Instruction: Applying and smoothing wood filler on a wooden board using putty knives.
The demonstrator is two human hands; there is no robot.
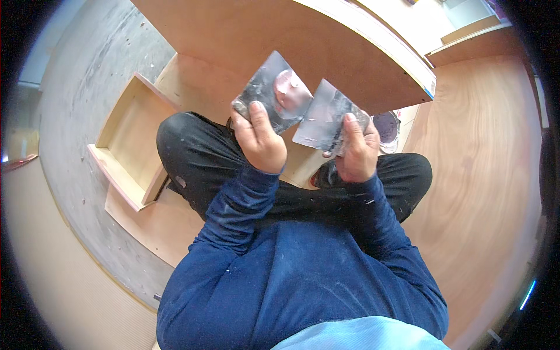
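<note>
My left hand (259,140) is closed round the edge of a metal putty scraper (261,87), thumb on its upper face. A lump of pinkish filler (290,92) sits on that blade. In my right hand (359,151) is a second metal scraper (324,114), gripped at its right edge and smeared with a little filler. The two blades meet or nearly meet in the middle, above my crossed legs; whether they touch I cannot tell. My fingers under both blades are hidden.
Ahead stands an upright wooden panel (291,41). A round tub (386,129) with dark contents sits past my right knee. At left lies an open wooden drawer (128,151) near the grey floor (96,111). A wide wooden board (478,175) spans the right side.
</note>
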